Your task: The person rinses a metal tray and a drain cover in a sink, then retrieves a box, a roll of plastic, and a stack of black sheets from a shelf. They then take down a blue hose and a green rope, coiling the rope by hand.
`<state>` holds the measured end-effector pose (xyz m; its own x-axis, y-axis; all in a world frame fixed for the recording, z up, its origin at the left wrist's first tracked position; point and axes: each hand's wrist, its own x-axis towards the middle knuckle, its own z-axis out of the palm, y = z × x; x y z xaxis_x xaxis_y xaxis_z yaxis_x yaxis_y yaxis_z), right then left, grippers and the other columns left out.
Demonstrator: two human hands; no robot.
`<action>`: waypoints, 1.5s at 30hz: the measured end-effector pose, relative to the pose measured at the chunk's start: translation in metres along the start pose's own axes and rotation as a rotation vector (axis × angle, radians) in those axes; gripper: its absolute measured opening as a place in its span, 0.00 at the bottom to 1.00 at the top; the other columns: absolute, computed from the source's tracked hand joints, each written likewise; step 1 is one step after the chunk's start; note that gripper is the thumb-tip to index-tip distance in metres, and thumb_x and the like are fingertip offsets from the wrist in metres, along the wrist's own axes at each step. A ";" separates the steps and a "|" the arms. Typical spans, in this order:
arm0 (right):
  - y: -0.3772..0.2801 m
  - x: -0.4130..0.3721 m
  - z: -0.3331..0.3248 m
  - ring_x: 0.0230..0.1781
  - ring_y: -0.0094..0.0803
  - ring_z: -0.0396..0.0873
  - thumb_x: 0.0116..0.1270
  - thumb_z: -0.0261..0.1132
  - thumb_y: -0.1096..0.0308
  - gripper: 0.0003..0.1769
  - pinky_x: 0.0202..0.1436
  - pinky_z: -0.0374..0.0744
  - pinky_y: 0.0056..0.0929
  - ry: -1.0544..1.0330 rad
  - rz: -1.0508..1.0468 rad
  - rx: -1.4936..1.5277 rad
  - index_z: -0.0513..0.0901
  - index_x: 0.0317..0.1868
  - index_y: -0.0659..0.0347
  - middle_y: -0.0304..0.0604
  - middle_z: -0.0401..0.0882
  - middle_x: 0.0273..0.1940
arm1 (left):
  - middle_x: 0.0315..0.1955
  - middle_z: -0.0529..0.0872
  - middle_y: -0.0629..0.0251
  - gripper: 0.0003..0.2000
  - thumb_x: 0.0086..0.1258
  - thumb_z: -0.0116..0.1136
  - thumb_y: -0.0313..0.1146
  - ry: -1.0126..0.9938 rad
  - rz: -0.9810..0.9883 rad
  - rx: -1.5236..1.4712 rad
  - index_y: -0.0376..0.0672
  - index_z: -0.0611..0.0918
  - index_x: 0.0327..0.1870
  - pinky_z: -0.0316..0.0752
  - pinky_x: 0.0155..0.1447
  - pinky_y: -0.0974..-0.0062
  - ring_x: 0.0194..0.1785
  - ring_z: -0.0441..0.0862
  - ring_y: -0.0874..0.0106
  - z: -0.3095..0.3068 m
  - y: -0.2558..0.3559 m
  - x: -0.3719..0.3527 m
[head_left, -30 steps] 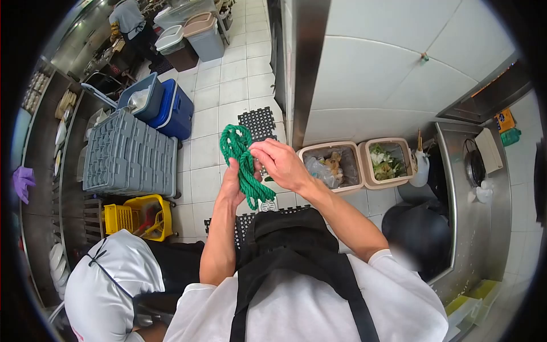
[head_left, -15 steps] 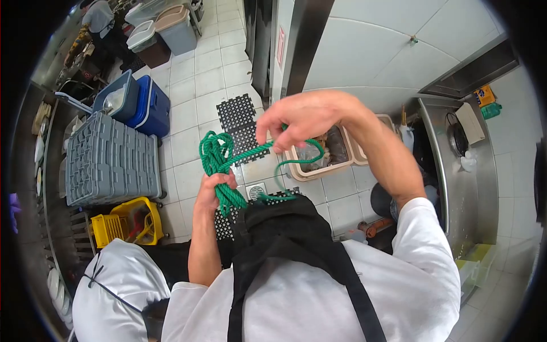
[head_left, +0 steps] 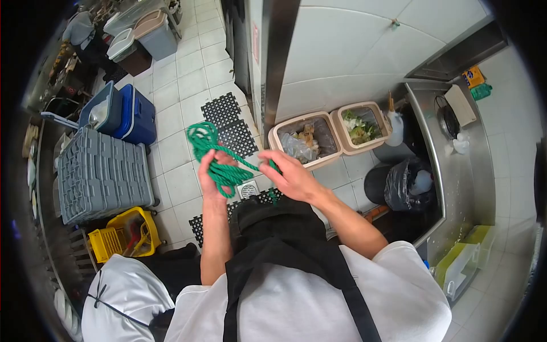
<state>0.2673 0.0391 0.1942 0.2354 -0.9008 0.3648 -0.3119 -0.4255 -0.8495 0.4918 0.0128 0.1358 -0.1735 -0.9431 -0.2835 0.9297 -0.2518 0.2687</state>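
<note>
Up front, the left hand (head_left: 213,174) is closed around a coiled green rope (head_left: 204,141), held above the tiled floor (head_left: 171,119). The right hand (head_left: 292,175) pinches a strand running from the coil, near two open beige bins (head_left: 325,161).

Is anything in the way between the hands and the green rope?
No, nothing visible is in the way. The left hand is closed right around the bunched green rope, and the right hand pinches a strand running out of that bunch. Both hands touch the rope directly.
</note>
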 end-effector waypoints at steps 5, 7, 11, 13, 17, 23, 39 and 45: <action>-0.017 -0.036 -0.074 0.28 0.31 0.81 0.82 0.56 0.66 0.14 0.36 0.80 0.32 -0.460 0.436 0.038 0.73 0.62 0.59 0.43 0.83 0.35 | 0.27 0.75 0.74 0.15 0.72 0.57 0.34 0.113 0.019 0.198 0.39 0.76 0.57 0.73 0.36 0.75 0.28 0.73 0.79 0.016 -0.021 0.006; -0.006 -0.049 -0.072 0.28 0.32 0.82 0.82 0.55 0.66 0.13 0.36 0.80 0.33 -0.302 0.368 0.083 0.73 0.61 0.59 0.43 0.83 0.34 | 0.25 0.75 0.71 0.17 0.71 0.59 0.34 0.177 -0.043 0.305 0.39 0.76 0.57 0.72 0.33 0.75 0.28 0.73 0.77 0.027 -0.041 0.004; 0.027 -0.040 -0.050 0.32 0.39 0.84 0.80 0.56 0.68 0.12 0.38 0.81 0.38 -0.076 0.257 0.052 0.75 0.60 0.60 0.46 0.84 0.34 | 0.27 0.79 0.67 0.11 0.68 0.62 0.32 0.151 -0.137 0.792 0.37 0.80 0.47 0.75 0.34 0.73 0.29 0.78 0.73 0.037 -0.097 0.004; 0.028 -0.034 -0.068 0.34 0.42 0.85 0.78 0.58 0.68 0.13 0.39 0.81 0.41 -0.157 0.229 0.124 0.76 0.60 0.59 0.48 0.84 0.36 | 0.27 0.80 0.65 0.10 0.68 0.62 0.32 0.155 -0.214 0.745 0.37 0.81 0.46 0.76 0.33 0.73 0.28 0.78 0.72 0.032 -0.111 -0.007; 0.016 -0.018 -0.113 0.39 0.51 0.85 0.73 0.64 0.65 0.17 0.40 0.82 0.47 -0.165 0.019 -0.201 0.79 0.59 0.56 0.52 0.79 0.43 | 0.28 0.82 0.62 0.09 0.66 0.62 0.31 0.073 -0.297 0.642 0.37 0.81 0.43 0.76 0.33 0.73 0.27 0.79 0.70 0.044 -0.126 0.000; 0.051 -0.007 -0.115 0.39 0.53 0.84 0.69 0.70 0.62 0.10 0.42 0.81 0.46 -0.096 0.005 -0.324 0.86 0.47 0.56 0.53 0.76 0.48 | 0.24 0.82 0.62 0.10 0.60 0.65 0.28 0.110 -0.229 0.816 0.36 0.81 0.41 0.77 0.32 0.71 0.26 0.80 0.70 0.057 -0.127 -0.008; 0.053 0.009 -0.056 0.39 0.42 0.87 0.72 0.66 0.73 0.11 0.42 0.83 0.38 0.076 -0.078 -0.084 0.87 0.53 0.63 0.50 0.87 0.41 | 0.30 0.82 0.62 0.18 0.59 0.69 0.26 0.056 -0.182 1.023 0.36 0.78 0.49 0.78 0.33 0.72 0.30 0.81 0.69 0.057 -0.092 -0.019; 0.041 -0.004 -0.035 0.44 0.46 0.89 0.73 0.62 0.75 0.13 0.48 0.85 0.37 0.133 0.189 0.091 0.85 0.55 0.68 0.57 0.88 0.45 | 0.38 0.83 0.63 0.22 0.58 0.67 0.21 -0.034 -0.063 0.979 0.35 0.78 0.56 0.81 0.44 0.71 0.39 0.83 0.70 0.050 -0.102 -0.013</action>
<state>0.2211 0.0218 0.1711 0.0560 -0.9697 0.2379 -0.2535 -0.2443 -0.9360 0.3828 0.0400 0.1581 -0.2374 -0.9236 -0.3011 0.2406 -0.3562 0.9029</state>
